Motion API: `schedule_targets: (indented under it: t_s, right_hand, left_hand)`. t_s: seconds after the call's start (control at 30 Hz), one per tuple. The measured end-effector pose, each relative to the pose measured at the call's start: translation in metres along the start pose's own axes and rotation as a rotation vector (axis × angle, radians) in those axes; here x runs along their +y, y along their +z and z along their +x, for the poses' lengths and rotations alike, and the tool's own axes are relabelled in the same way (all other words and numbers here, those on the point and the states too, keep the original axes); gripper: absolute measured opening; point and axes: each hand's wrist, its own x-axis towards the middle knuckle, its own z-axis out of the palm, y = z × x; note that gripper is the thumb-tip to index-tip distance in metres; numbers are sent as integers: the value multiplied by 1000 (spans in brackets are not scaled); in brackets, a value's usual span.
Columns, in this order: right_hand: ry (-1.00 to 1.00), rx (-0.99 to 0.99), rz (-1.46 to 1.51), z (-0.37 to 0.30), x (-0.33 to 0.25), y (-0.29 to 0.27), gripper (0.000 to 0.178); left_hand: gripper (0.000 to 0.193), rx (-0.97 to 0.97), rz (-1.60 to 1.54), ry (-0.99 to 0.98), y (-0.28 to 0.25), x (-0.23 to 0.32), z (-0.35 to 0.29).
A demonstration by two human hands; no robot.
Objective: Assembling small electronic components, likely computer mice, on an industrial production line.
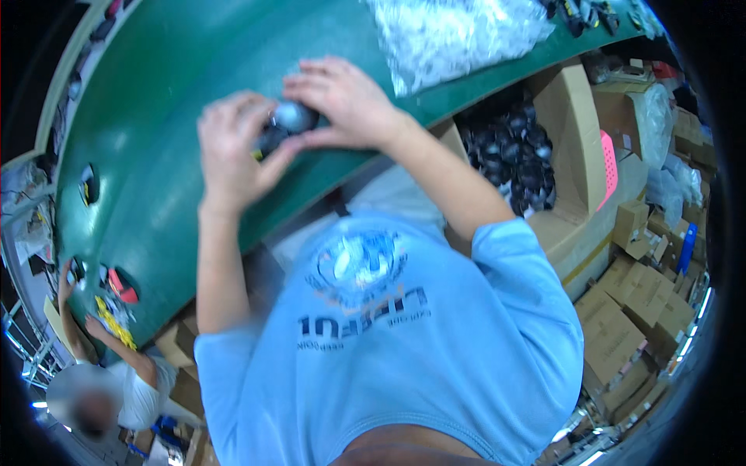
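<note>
Over the green table, my left hand (233, 144) and my right hand (346, 101) are close together around a shiny black rounded part (297, 116). My right hand's fingers lie over its far side, with the thumb along its near side. The fingers of my left hand curl about a dark piece with a yellow spot (268, 143), just left of the rounded part. Whether the two pieces are joined cannot be made out, as fingers cover much of them and the left hand is slightly blurred.
The green table (155, 132) curves along my front. A clear plastic bag (458, 39) lies at the far right. An open carton (571, 132) of black rounded parts (509, 151) stands right. At lower left a co-worker's hands (68, 283) are near red and yellow pieces (122, 286).
</note>
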Motion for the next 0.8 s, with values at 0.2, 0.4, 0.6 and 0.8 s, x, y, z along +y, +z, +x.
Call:
schedule_targets:
  t_s: [0.2, 0.4, 0.6, 0.8]
  right_hand:
    - [116, -51, 102, -6, -10, -5, 88]
    - [102, 21, 87, -9, -12, -4, 64]
    - [286, 373, 128, 3, 21, -96, 17]
    - [648, -15, -378, 2, 155, -110, 31]
  left_hand:
    - [49, 160, -22, -144, 11, -65, -42]
    - [47, 160, 573, -331, 10, -247, 21]
    - [74, 196, 57, -211, 92, -184, 231]
    - [94, -66, 169, -547, 181, -119, 304]
